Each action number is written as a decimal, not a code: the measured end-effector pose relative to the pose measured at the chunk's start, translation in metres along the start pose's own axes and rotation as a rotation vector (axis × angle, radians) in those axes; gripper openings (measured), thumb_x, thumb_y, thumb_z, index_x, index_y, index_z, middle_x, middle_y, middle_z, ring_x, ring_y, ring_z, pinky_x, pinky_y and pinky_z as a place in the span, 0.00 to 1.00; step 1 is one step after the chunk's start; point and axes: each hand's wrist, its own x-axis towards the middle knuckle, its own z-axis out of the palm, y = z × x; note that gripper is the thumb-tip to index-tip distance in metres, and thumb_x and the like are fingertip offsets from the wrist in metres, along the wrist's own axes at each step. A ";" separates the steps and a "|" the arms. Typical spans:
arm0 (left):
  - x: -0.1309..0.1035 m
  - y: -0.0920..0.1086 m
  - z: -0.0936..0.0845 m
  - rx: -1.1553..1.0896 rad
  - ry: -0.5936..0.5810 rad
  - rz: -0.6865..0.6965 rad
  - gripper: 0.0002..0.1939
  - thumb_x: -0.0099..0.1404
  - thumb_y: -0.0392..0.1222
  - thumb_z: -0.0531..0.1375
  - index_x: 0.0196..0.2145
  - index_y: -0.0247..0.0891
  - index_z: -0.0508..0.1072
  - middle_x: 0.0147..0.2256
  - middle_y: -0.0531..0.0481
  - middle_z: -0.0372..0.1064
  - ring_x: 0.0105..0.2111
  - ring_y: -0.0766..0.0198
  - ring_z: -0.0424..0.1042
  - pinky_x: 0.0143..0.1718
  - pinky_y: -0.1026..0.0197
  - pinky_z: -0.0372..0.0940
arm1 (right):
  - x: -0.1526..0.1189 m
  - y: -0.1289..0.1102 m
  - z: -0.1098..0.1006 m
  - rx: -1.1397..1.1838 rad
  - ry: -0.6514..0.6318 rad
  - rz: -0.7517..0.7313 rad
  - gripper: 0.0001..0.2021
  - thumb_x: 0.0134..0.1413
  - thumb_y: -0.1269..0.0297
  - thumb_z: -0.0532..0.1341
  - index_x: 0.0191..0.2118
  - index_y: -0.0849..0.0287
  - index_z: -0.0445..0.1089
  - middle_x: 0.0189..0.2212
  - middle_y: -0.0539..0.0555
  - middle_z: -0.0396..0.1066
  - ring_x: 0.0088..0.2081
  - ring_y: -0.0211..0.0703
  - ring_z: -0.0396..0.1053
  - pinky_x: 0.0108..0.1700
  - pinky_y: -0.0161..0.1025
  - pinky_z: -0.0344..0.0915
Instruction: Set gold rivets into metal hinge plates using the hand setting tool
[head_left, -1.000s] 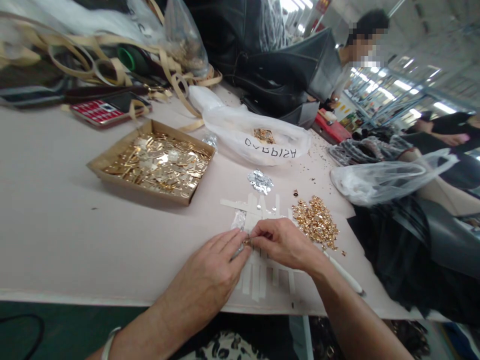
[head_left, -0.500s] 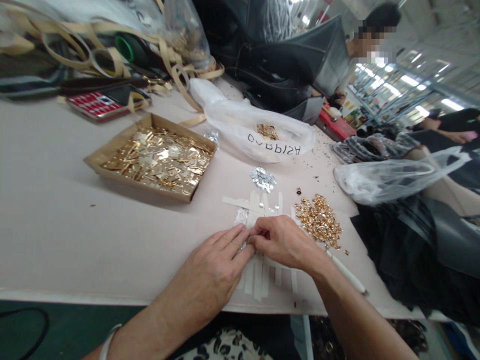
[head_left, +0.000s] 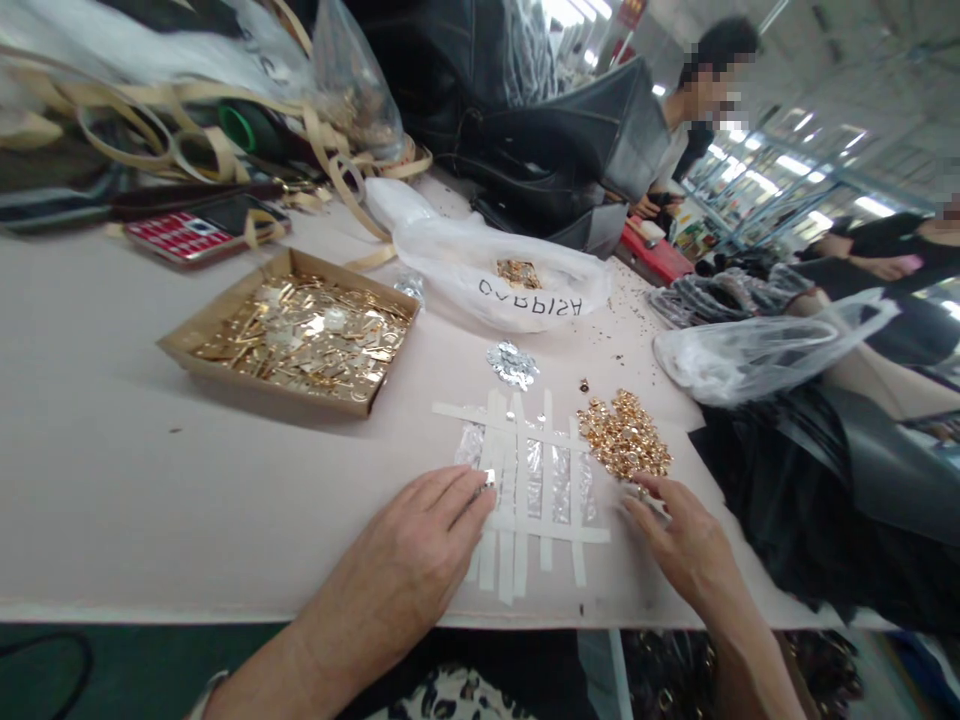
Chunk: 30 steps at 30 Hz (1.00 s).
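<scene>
My left hand (head_left: 420,540) rests palm down at the left side of a grid of pale tape strips (head_left: 555,534) stuck over clear plastic. Its fingertips hold a small shiny metal plate (head_left: 490,478) against the strips. To the right of the grid is my right hand (head_left: 686,535), just below a pile of small gold rivets (head_left: 626,435). Thumb and fingers close around a slim white pen-like tool (head_left: 654,501), mostly hidden by the hand and blurred. Silver washers (head_left: 512,364) lie heaped above the grid.
A cardboard tray (head_left: 274,385) of gold metal plates stands on the left. Behind lies a white plastic bag (head_left: 442,255) with gold parts. At right are a clear bag (head_left: 720,355) and black leather pieces (head_left: 780,500). A person (head_left: 667,150) is at the back.
My right hand has left the left fingertips and moved right, over the place where the white pen-like tool lay. My left hand stays at the strips. The view has shifted slightly.
</scene>
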 end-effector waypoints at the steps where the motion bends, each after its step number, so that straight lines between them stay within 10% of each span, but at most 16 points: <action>1: 0.001 0.000 0.000 0.004 -0.003 0.009 0.19 0.71 0.29 0.50 0.55 0.33 0.71 0.55 0.42 0.70 0.56 0.55 0.67 0.59 0.49 0.66 | -0.006 0.011 0.002 -0.005 -0.003 -0.007 0.17 0.60 0.53 0.59 0.50 0.55 0.72 0.49 0.60 0.74 0.50 0.56 0.72 0.54 0.55 0.67; 9: 0.004 -0.001 0.001 0.054 0.021 0.046 0.17 0.72 0.32 0.51 0.54 0.32 0.72 0.52 0.41 0.73 0.55 0.54 0.69 0.57 0.49 0.67 | -0.016 0.036 0.009 0.098 0.039 0.039 0.15 0.60 0.54 0.57 0.46 0.53 0.75 0.45 0.59 0.76 0.47 0.56 0.74 0.53 0.53 0.68; 14: 0.003 -0.004 0.004 0.072 0.050 0.085 0.18 0.72 0.31 0.49 0.53 0.31 0.73 0.52 0.40 0.73 0.54 0.54 0.69 0.56 0.49 0.67 | -0.009 0.023 -0.011 0.409 0.308 0.241 0.17 0.55 0.50 0.64 0.44 0.57 0.76 0.42 0.59 0.77 0.45 0.55 0.73 0.52 0.52 0.67; 18: 0.004 -0.007 0.004 0.086 0.092 0.151 0.19 0.72 0.31 0.48 0.52 0.29 0.73 0.52 0.39 0.73 0.53 0.52 0.70 0.54 0.48 0.68 | 0.009 -0.009 -0.021 1.191 0.475 0.374 0.12 0.56 0.51 0.64 0.42 0.51 0.73 0.40 0.52 0.76 0.39 0.45 0.73 0.49 0.51 0.69; 22: 0.003 -0.005 0.001 0.068 0.071 0.104 0.18 0.72 0.32 0.49 0.53 0.30 0.73 0.52 0.41 0.73 0.54 0.53 0.69 0.56 0.49 0.66 | 0.029 -0.061 -0.012 1.793 0.310 0.352 0.09 0.60 0.55 0.58 0.37 0.51 0.72 0.32 0.50 0.71 0.33 0.40 0.70 0.46 0.47 0.71; 30: 0.002 -0.001 0.001 -0.001 0.027 0.032 0.18 0.72 0.32 0.51 0.55 0.31 0.71 0.54 0.44 0.72 0.56 0.55 0.67 0.59 0.50 0.65 | 0.057 -0.121 0.031 2.203 0.186 0.444 0.18 0.61 0.60 0.62 0.22 0.57 0.59 0.12 0.37 0.47 0.12 0.28 0.44 0.16 0.28 0.51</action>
